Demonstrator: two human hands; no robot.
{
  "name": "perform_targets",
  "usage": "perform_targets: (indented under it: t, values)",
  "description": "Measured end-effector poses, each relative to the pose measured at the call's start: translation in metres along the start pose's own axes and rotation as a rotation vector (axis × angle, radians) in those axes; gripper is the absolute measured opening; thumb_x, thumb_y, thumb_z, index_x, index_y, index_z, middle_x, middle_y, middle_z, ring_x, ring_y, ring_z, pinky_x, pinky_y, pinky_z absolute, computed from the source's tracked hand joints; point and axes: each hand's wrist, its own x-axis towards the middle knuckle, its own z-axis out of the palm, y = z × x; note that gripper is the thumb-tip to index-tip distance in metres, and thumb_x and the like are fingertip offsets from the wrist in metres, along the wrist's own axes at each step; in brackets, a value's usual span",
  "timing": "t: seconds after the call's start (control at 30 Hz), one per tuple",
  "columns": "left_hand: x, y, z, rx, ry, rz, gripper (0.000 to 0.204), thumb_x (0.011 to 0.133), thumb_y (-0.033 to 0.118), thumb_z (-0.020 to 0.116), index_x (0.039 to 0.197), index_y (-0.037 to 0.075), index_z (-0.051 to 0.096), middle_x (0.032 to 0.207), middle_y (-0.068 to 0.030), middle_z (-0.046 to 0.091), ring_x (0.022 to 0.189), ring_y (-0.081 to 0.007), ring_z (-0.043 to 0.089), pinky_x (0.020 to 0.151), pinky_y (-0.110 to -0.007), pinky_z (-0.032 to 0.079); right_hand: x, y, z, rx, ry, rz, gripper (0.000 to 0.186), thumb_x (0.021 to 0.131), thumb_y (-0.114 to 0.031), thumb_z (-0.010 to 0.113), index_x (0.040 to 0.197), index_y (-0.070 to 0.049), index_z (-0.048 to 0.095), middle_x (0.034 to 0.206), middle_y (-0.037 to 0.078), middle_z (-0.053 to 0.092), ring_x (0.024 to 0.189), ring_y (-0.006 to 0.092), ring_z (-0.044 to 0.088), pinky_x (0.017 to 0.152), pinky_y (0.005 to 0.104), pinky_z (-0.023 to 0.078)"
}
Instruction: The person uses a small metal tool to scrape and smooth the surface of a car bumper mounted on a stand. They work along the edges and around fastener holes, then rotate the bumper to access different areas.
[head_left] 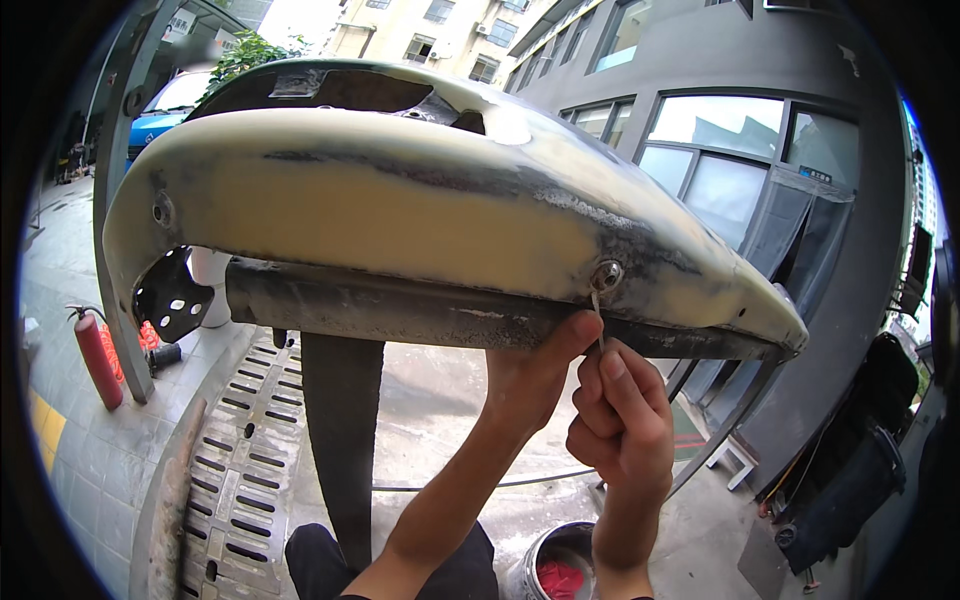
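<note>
A large, patchily sanded cream-and-grey curved panel (400, 215), apparently a vehicle body part, spans the view above a dark lower rail (420, 305). My left hand (530, 375) is raised to the rail's lower edge, thumb up beside a thin pale strip (598, 330); its other fingers are hidden behind. My right hand (625, 420) pinches that strip's lower end, whose top reaches a round metal fitting (607, 276) in the panel. Below the rail a broad dark strip (340, 420) hangs down.
A red fire extinguisher (98, 365) stands left, beside a slotted drain grate (250, 430). A bucket (530, 570) with red cloth sits below my hands. A metal stand leg (730, 420), small white stool (730, 455) and dark wheeled bin (845, 500) are right, near a grey building (840, 60).
</note>
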Motion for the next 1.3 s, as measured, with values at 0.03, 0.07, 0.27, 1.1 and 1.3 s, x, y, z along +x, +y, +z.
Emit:
perform_targets:
  t: [0.03,0.07,0.27,1.1,1.3]
  values:
    - [0.000,0.000,-0.001,0.022,0.003,0.002,0.036,0.080,-0.001,0.076,0.111,0.006,0.058,0.103,-0.0017,0.061,0.093,-0.0107,0.058,0.080,-0.026,0.049,-0.001,0.000,0.000,0.003,-0.005,0.010,0.030,0.105,-0.026,0.039,0.085,-0.006,0.046,0.052,-0.008,0.021,0.037,0.0017,0.012,0.033,0.0237,0.011]
    - [-0.001,0.000,-0.003,0.043,0.006,0.004,0.036,0.080,-0.001,0.075,0.111,0.006,0.058,0.102,-0.0017,0.061,0.092,-0.0108,0.058,0.079,-0.026,0.049,-0.001,-0.001,0.002,0.025,-0.007,0.017,0.029,0.106,-0.026,0.039,0.085,-0.006,0.046,0.052,-0.008,0.021,0.036,0.0017,0.012,0.032,0.0237,0.012]
    - [-0.004,0.002,0.003,-0.018,0.010,-0.021,0.032,0.083,-0.002,0.072,0.111,0.006,0.058,0.101,-0.0016,0.060,0.091,-0.0107,0.058,0.078,-0.026,0.049,-0.008,-0.006,0.011,0.181,0.015,0.118,0.029,0.106,-0.026,0.037,0.086,-0.007,0.046,0.053,-0.009,0.020,0.037,0.0019,0.013,0.033,0.0233,0.012]
    - [-0.001,0.021,0.009,0.282,0.065,-0.049,0.019,0.083,0.014,0.076,0.078,0.006,0.059,0.064,0.0023,0.056,0.054,-0.0058,0.047,0.050,-0.022,0.036,0.005,0.040,0.065,-0.111,0.487,-0.356,0.032,0.106,-0.028,0.039,0.081,-0.008,0.042,0.052,-0.007,0.023,0.038,0.0032,0.014,0.035,0.0256,0.011]
    - [0.001,0.039,0.010,0.249,-0.124,-0.140,0.025,0.088,0.009,0.070,0.066,0.006,0.058,0.052,0.0011,0.053,0.048,-0.0081,0.050,0.049,-0.022,0.038,0.000,0.033,0.055,0.042,0.329,-0.244,0.031,0.106,-0.030,0.035,0.084,-0.009,0.043,0.050,-0.008,0.018,0.036,0.0035,0.010,0.033,0.0252,0.011]
